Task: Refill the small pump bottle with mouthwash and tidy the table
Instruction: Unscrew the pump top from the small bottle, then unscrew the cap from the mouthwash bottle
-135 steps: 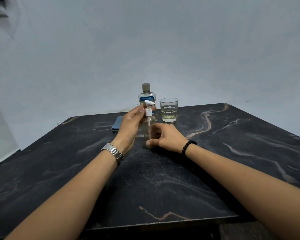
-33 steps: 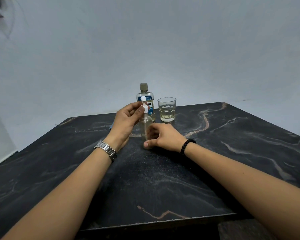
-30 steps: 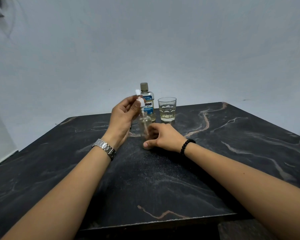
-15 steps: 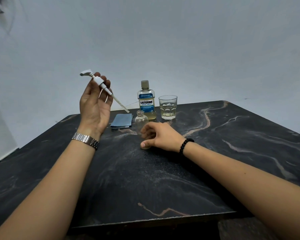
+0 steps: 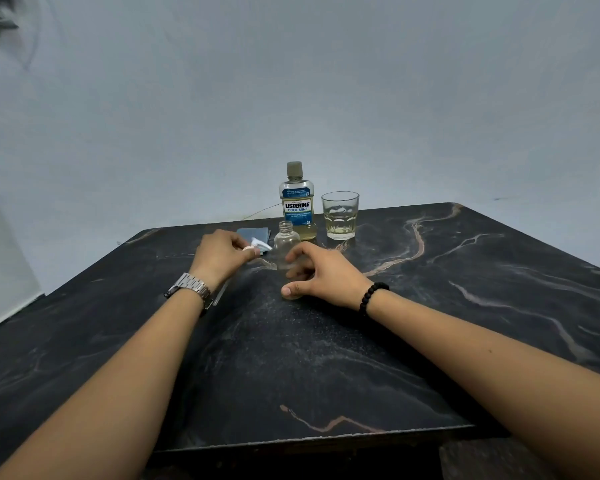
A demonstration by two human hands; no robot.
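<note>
The small clear bottle (image 5: 286,241) stands uncapped and looks empty on the dark marble table (image 5: 326,358). My right hand (image 5: 324,273) curls around its lower part, thumb in front. My left hand (image 5: 220,255) rests low on the table just left of the bottle, pinching the white pump head (image 5: 259,243); the pump's thin tube (image 5: 221,289) lies along the tabletop beside my wrist. Behind the small bottle stands the capped mouthwash bottle (image 5: 297,208), holding a little yellowish liquid.
A drinking glass (image 5: 340,216) with a little pale liquid stands right of the mouthwash bottle. A folded blue cloth (image 5: 250,232) lies behind my left hand. A pale wall runs close behind the table's far edge.
My left hand lifted the pump out of the small bottle, swung it up to the left, then brought it down onto the table by the blue cloth. My right hand stayed on the bottle.
</note>
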